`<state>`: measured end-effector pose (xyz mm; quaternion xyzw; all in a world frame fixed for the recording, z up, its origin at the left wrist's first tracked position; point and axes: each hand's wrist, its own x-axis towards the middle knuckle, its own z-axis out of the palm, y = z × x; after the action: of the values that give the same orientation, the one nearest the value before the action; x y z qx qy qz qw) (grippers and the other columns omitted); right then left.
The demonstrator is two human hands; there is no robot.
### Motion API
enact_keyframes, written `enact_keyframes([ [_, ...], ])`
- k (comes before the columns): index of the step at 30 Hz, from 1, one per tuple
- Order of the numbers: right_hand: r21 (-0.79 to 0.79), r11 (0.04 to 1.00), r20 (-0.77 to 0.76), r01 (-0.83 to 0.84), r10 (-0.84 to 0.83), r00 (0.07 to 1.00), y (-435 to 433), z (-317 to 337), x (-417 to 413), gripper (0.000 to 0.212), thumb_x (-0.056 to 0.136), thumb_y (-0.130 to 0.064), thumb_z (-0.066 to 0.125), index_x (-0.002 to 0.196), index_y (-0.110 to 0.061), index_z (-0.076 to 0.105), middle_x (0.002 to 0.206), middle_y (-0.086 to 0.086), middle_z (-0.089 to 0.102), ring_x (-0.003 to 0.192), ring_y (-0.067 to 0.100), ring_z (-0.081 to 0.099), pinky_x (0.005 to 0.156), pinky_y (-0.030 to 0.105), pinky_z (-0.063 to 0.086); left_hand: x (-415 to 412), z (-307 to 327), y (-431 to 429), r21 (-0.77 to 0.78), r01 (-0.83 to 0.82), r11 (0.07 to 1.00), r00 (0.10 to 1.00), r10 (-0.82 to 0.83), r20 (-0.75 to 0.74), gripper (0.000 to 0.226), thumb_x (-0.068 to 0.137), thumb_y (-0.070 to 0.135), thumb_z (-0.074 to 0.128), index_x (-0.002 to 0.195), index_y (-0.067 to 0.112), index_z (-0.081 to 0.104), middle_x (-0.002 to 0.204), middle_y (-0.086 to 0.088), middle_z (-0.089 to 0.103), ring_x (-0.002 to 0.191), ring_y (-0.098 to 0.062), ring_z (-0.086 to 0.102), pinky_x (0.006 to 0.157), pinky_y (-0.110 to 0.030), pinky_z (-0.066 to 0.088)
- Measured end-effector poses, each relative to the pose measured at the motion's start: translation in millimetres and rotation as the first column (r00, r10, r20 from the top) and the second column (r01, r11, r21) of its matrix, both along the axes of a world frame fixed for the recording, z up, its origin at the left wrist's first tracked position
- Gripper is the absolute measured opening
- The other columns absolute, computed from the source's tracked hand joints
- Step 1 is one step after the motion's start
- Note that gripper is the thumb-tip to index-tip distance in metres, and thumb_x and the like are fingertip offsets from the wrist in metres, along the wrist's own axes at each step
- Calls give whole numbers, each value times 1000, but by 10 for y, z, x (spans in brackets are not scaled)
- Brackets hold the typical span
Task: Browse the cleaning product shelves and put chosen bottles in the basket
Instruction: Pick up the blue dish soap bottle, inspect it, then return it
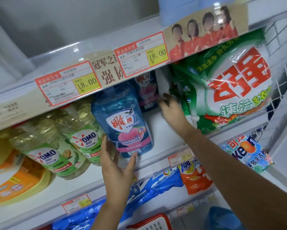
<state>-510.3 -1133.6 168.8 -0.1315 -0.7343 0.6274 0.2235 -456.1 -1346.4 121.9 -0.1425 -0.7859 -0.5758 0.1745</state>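
The left hand (116, 165) grips the blue dish-soap bottle (123, 123) at its base, fingers against the lower left side and thumb under the bottom right corner. The bottle leans at the front edge of the white shelf (166, 136), its pink peach label facing out. The right hand (171, 110) reaches deeper into the same shelf, its fingertips at the gap between a second blue bottle (146, 92) standing at the back and a large green and white washing powder bag (230, 83). The fingers are blurred, so I cannot tell whether they hold anything. Left of the gripped bottle lie 2 green OMO bottles (64, 146), tilted, with an orange container (15, 178) beyond them. 2 red and yellow price tags (68, 83) on the shelf edge above read 18.00. On the shelf below are blue packets (156, 185) and an orange packet (194, 178). The red rim of the basket (162, 219) shows at the bottom edge, below both arms.
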Motion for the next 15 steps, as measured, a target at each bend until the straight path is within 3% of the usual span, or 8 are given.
enact_keyframes([
  [1,-50,998,-41,-44,42,998,-87,-13,239,30,94,-42,52,122,-33,49,112,-7,63,101,12,60,96,39,47,7,2,17,-17,-8,1000,1000,8,-6,89,77,11,78,149,23,27,143,3,42,130,-6,45,109,-32,41],
  [2,-67,989,-53,-133,129,990,-187,22,486,39,88,-51,53,123,-36,47,111,-12,61,102,4,57,94,31,48,22,10,44,-35,-10,999,1000,10,-18,89,77,11,78,149,25,27,143,3,40,130,-2,44,108,-27,41],
  [4,-35,963,-27,-267,266,964,-376,31,792,77,74,-58,67,139,-32,36,124,-11,56,108,0,55,90,20,46,75,28,127,-34,29,999,999,-30,-30,86,79,9,76,149,26,29,140,8,39,127,5,43,106,-19,40],
  [5,-13,958,-24,-285,285,958,-442,0,842,90,67,-55,76,142,-30,32,129,-9,55,112,2,56,91,22,48,99,33,179,-32,63,997,998,-64,-28,84,80,8,75,149,25,30,139,12,39,127,5,43,105,-19,40],
  [8,116,990,1,-83,83,997,-515,-62,753,121,48,-60,85,146,-25,24,138,0,46,124,14,49,103,39,45,143,77,328,-74,139,988,990,-141,-25,69,85,5,68,145,24,37,136,12,44,126,2,45,105,-20,41],
  [12,256,948,30,190,-204,979,-413,46,605,133,50,-52,87,151,-10,11,147,15,28,135,28,30,111,40,30,80,199,443,-169,328,929,945,-324,53,53,90,2,58,135,28,46,139,12,48,125,3,46,108,-23,39],
  [15,294,907,43,300,-326,944,-287,58,443,127,54,-47,88,149,-6,13,144,19,30,133,34,30,110,42,28,-108,229,375,-480,409,776,910,-384,155,52,96,21,56,145,23,39,147,14,37,131,0,39,108,-9,25],
])
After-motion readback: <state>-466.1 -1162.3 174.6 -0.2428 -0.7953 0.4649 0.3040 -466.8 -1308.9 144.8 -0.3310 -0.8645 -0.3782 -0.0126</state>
